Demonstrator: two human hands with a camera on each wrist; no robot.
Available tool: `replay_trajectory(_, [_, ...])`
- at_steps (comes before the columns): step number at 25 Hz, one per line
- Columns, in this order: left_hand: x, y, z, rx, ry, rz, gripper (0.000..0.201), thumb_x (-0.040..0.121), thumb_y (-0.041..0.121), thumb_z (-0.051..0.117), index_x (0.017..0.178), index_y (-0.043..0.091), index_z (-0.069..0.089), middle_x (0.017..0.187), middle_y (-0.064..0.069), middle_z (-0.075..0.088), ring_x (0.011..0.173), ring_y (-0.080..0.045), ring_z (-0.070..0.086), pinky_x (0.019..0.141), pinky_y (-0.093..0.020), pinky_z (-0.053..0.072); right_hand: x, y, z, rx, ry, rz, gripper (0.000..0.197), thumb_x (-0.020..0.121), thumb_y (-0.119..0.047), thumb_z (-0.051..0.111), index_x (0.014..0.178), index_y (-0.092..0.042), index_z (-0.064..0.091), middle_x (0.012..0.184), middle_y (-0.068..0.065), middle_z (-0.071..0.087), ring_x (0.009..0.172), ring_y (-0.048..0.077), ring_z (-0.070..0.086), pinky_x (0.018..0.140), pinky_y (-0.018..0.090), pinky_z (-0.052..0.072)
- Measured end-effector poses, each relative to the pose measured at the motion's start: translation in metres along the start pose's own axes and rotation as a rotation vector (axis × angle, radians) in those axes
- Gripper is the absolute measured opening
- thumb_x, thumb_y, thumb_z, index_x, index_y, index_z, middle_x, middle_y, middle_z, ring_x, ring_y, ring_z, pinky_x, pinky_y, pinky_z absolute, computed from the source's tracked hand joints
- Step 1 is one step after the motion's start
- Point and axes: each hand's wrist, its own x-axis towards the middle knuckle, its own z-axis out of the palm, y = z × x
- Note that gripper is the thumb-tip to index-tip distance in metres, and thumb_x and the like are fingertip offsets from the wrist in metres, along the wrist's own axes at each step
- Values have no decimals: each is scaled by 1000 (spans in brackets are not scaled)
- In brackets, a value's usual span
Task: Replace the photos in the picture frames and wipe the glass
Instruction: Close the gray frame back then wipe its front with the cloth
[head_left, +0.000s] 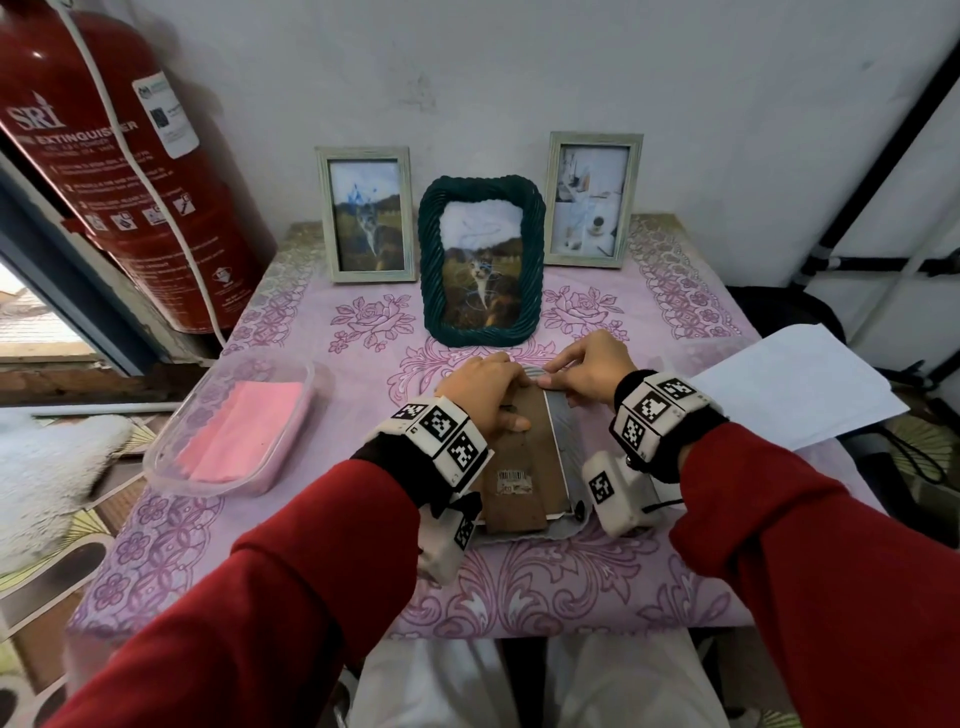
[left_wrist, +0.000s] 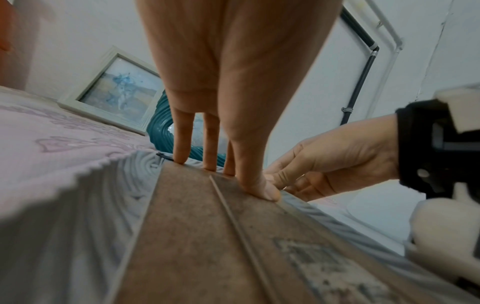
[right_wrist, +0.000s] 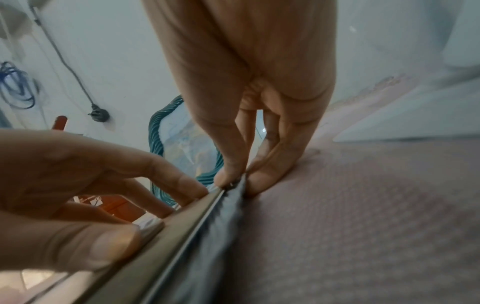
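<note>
One grey frame (head_left: 563, 441) lies face down at the near middle of the counter (head_left: 332, 322), brown backing board (head_left: 524, 441) uppermost. Left hand (head_left: 483, 392) presses the board with straight fingers. Right hand (head_left: 587, 371) pinches the frame's far right corner, apparently at a retaining tab. Advised: hold the board flat, work the tab gently, avoid flexing the glass.
</note>
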Motion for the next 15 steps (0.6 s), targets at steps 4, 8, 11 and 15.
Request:
replay_trajectory(4, [0, -1, 0, -1, 12, 16, 59, 80, 32, 70, 131, 11, 48, 128, -11, 49, 120, -27, 47, 99, -32, 34, -3, 3, -1, 45, -5, -5, 19, 79, -3, 72, 97, 3, 70, 70, 10, 64, 50, 14, 54, 41, 15, 50])
replay_trajectory(8, [-1, -2, -1, 0, 14, 21, 58, 81, 32, 69, 131, 11, 48, 129, -12, 48, 120, -27, 47, 99, -32, 34, -2, 1, 0, -23, 13, -23, 17, 78, -7, 74, 93, 0, 71, 73, 13, 63, 50, 13, 53, 47, 18, 51])
replay_trajectory(11, [-2, -2, -1, -15, 17, 25, 58, 81, 31, 69, 131, 11, 49, 128, -12, 48, 119, -27, 47, 100, -32, 35, 0, 1, 3, -100, 75, -41, 16, 75, -11, 77, 89, -2, 73, 66, 5, 61, 47, 7, 52, 60, 21, 48])
replay_trajectory(15, [-3, -2, -2, -44, -11, -6, 55, 84, 30, 66, 133, 11, 49, 130, -14, 48, 120, -27, 47, 102, -33, 35, -7, -4, 2, -88, 61, -16, 12, 82, -7, 69, 88, 3, 71, 64, 7, 58, 57, 16, 53, 60, 31, 52])
